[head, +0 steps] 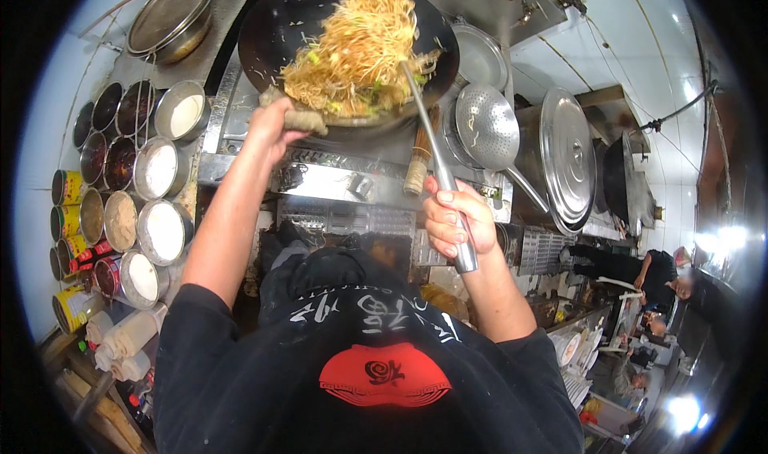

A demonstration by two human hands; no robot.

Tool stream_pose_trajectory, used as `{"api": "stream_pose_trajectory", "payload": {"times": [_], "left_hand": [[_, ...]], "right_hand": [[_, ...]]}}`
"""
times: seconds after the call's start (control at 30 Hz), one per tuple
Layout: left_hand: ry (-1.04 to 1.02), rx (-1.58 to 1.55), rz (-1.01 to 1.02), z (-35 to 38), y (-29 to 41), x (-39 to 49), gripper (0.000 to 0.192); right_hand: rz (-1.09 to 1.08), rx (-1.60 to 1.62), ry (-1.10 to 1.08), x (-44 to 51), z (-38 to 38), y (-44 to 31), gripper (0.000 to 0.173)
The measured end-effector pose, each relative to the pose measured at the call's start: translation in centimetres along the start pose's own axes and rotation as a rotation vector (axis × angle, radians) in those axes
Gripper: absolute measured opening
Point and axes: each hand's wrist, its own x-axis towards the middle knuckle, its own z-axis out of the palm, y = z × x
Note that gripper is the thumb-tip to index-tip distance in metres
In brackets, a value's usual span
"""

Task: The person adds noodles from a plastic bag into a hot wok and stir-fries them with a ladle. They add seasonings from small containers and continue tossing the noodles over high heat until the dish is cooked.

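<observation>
A large dark wok (pixel 270 40) is tilted towards me over the stove, with a heap of fried noodles (pixel 372 40) and green bits lifted inside it. My left hand (pixel 273 127) grips the wok's near-left rim through a folded cloth (pixel 306 121). In my right hand (pixel 459 217) is the metal handle of a long-handled cooking utensil (pixel 432 136). Its far end goes in among the noodles, so I cannot tell its head's shape. Beneath that handle lies a bamboo wok brush (pixel 420 160).
Several metal pots of seasonings (pixel 159 166) stand at the left, beside squeeze bottles (pixel 123 337). A perforated strainer (pixel 487 127) and a lidded stockpot (pixel 567 154) are at the right. Above them is a tap (pixel 524 4). Other people (pixel 654 277) stand far right.
</observation>
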Motion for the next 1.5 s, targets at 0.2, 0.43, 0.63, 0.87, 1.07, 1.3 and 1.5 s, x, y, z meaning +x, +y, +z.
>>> {"api": "stream_pose_trajectory", "payload": {"times": [0.2, 0.43, 0.63, 0.87, 1.07, 1.3, 1.5], "left_hand": [[0.096, -0.021, 0.062, 2.9, -4.9, 5.2, 0.03], [0.218, 0.023, 0.114, 2.6, -6.7, 6.8, 0.024], [0.302, 0.11, 0.063, 3.3, -6.6, 6.8, 0.021], [0.364, 0.097, 0.045, 4.0, -7.6, 6.6, 0.027], [0.356, 0.04, 0.037, 3.7, -7.6, 7.4, 0.029], [0.388, 0.037, 0.047, 4.4, -6.5, 6.0, 0.028], [0.268, -0.072, 0.083, 3.9, -5.3, 4.5, 0.027]], "right_hand": [[-0.205, -0.563, 0.191, -0.2, 2.0, -2.6, 0.016], [-0.378, -1.24, 0.455, 1.7, -6.4, -5.1, 0.028], [0.015, -1.889, 0.644, 6.6, -20.4, -2.7, 0.036], [-0.183, -1.751, 0.369, 0.2, -20.5, -11.2, 0.038], [0.167, -2.274, 0.408, 3.5, -16.2, -17.4, 0.046], [0.456, -1.743, 0.384, 14.3, -13.8, -4.2, 0.049], [0.409, -2.237, 0.695, 2.5, -12.2, -12.7, 0.046]]}}
